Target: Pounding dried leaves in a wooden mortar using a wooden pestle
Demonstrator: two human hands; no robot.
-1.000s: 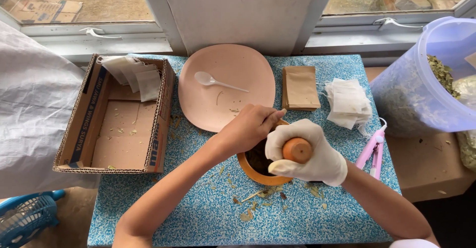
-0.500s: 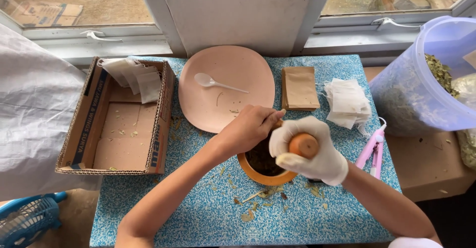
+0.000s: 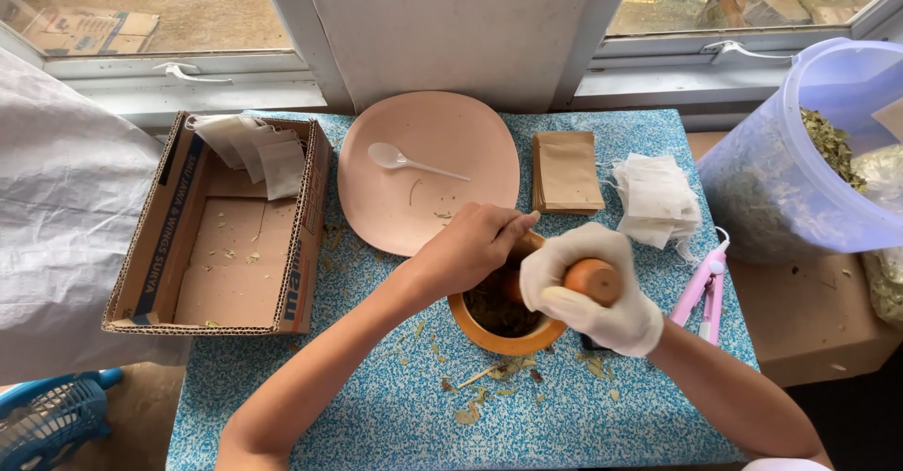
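Best to keep gloved right hand (image 3: 591,287) clamped round the pestle (image 3: 593,281) – bare left hand (image 3: 467,245) gripping the mortar (image 3: 503,325) rim – grinding straight down.

Blue-speckled table (image 3: 395,405), perhaps orange mortar (image 3: 503,341)

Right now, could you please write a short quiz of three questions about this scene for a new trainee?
1. True or false: the right hand wears a white glove.
2. What does the right hand grip? A) white spoon B) wooden pestle C) pink tool
3. Where does the white spoon lie?

Key:
1. True.
2. B, the wooden pestle, over the wooden mortar; the bare left hand steadies the rim.
3. On the pink plate.
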